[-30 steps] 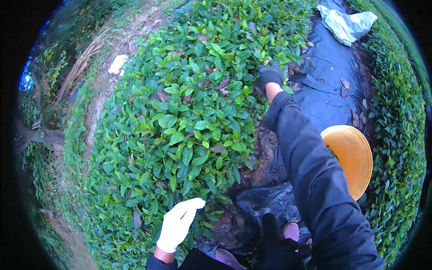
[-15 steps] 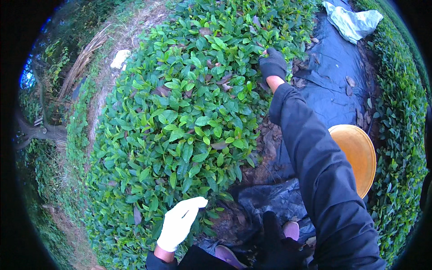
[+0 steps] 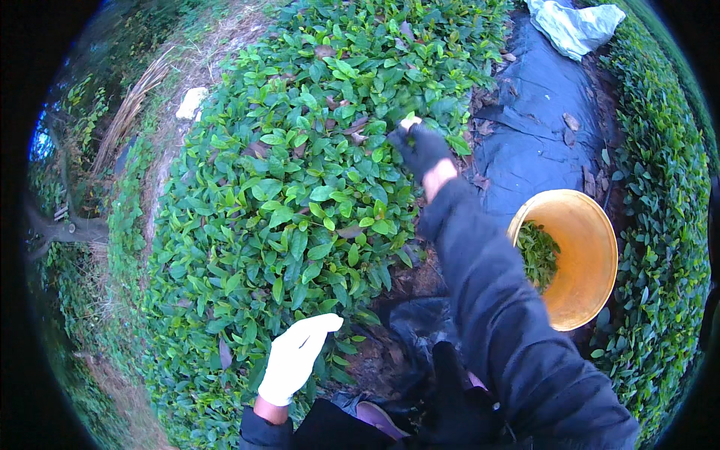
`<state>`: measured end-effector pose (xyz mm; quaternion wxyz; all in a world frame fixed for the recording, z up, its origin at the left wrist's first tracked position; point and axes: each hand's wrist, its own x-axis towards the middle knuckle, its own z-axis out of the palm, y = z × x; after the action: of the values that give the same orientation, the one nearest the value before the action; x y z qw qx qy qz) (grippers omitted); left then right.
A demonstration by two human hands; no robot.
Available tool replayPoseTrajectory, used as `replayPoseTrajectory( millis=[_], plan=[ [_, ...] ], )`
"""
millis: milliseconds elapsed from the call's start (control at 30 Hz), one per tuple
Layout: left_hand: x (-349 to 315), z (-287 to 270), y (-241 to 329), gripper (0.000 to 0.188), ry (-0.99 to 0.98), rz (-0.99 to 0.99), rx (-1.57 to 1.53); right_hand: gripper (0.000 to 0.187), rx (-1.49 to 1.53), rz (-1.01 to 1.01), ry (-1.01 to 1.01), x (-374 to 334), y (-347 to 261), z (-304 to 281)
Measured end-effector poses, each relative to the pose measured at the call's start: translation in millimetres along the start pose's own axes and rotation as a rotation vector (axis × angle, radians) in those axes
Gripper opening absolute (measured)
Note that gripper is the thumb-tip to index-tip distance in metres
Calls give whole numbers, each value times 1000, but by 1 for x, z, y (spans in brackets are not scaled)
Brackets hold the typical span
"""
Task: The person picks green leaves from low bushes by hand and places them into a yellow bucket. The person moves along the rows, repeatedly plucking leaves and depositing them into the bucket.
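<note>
My right hand (image 3: 421, 150), in a dark glove with bare fingertips, reaches over the right side of a leafy green bush (image 3: 285, 195) that looks like a tea bush. Its fingers are drawn together in a pinch at the leaf tops, slightly blurred by motion. A bit of green shows by the fingertips, but I cannot make out what they hold. Lower down, my left hand (image 3: 294, 361), in a white glove, hovers over the bush's near edge. Its fingers are pressed together, pointing right, and whatever may be inside them is hidden.
A yellow-orange bucket (image 3: 581, 259) with loose green leaves (image 3: 537, 255) inside stands right of my right forearm. Black ground sheeting (image 3: 536, 112) lines the path, with a pale plastic bag (image 3: 576, 28) at its far end. Another hedge (image 3: 664, 202) borders the right. A pale stone (image 3: 192, 103) lies left.
My right hand has moved left and nearer to me over the bush. The view has shifted, and the bucket's leaves now show beside my arm. My left hand has barely moved.
</note>
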<state>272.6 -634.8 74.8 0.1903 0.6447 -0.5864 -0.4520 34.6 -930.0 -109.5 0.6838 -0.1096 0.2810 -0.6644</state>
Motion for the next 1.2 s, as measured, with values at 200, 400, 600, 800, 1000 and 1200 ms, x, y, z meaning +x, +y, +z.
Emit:
replayPoseTrajectory(
  millis=[200,400,600,800,1000,1200],
  plan=[
    [20,23,-5,23,-1,150,86,13,-118,28,-37,-123,26,-15],
    [79,70,0,45,93,606,845,12,-593,-182,51,-154,70,-51],
    [115,74,-30,56,145,451,1164,25,-1052,-444,-69,-161,73,-40],
    [108,61,-51,55,141,380,1235,22,-1174,-699,-170,-143,78,-28],
    [102,58,-55,53,121,390,1214,21,-1079,-639,-31,-137,80,-30],
    [105,57,-51,51,103,392,1205,15,-482,-80,38,-147,53,-48]
  ],
)
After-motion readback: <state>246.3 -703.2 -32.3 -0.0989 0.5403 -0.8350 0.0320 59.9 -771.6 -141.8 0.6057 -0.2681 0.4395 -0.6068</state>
